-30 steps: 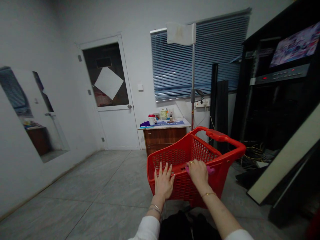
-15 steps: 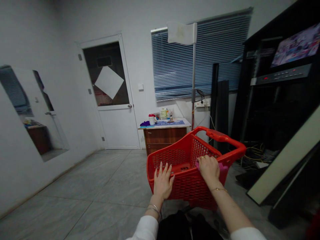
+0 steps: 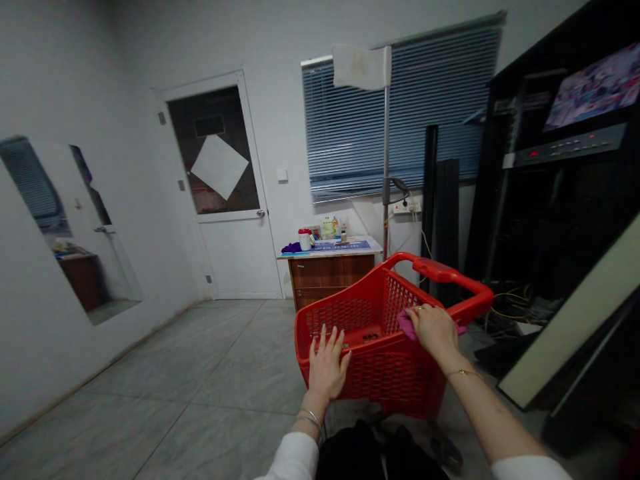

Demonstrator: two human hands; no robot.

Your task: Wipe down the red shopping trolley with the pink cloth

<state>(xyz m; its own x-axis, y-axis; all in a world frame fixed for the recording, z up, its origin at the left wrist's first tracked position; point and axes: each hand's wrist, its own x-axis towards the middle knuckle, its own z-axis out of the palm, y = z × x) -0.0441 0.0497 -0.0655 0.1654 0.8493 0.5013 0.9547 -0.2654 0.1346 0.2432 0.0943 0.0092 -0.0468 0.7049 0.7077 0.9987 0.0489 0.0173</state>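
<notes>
Cloth under right hand (basket rim)

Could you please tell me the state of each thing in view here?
Red plastic mesh shopping basket: upright, handle raised.
Pink cloth: bunched on basket rim under right hand.
Left hand: open, flat against basket's near wall.
White door: shut.
Blue window blinds: lowered.
Colourful screen: lit.

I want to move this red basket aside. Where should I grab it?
Probably the raised handle at the far end of the basket. It is a thick bar arching high with open space under it. Come from above and close round it.
</notes>
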